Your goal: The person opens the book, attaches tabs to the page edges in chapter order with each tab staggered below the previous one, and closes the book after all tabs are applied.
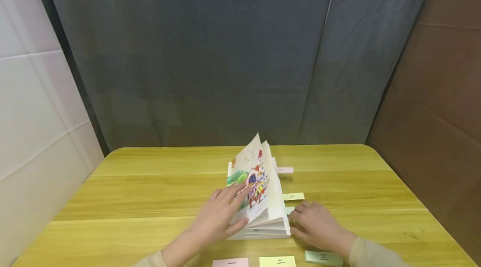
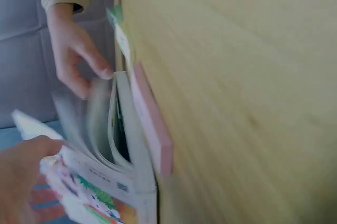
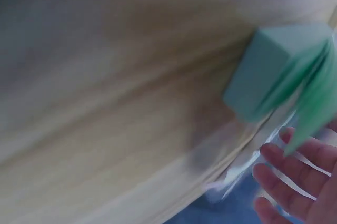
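A thick paperback book (image 1: 276, 200) lies on the table, its illustrated cover (image 1: 259, 181) lifted at a slant and the pages under it fanned. My left hand (image 1: 221, 212) rests on this cover with fingers spread. In the left wrist view, the thumb of the left hand (image 2: 26, 166) lies along the cover's edge and the pages blur. Pink (image 1: 284, 170), yellow (image 1: 293, 196) and green (image 1: 289, 210) paper tabs stick out of the book's right side. Beside the green tab is my right hand (image 1: 319, 225); the right wrist view shows its fingers (image 3: 295, 176) loosely extended.
Along the near table edge lie a pink note pad (image 1: 230, 263), a yellow one (image 1: 277, 261) and a green one (image 1: 324, 258), marked with one, two and three strokes. A dark curtain (image 1: 210, 58) hangs behind the wooden table (image 1: 150, 183).
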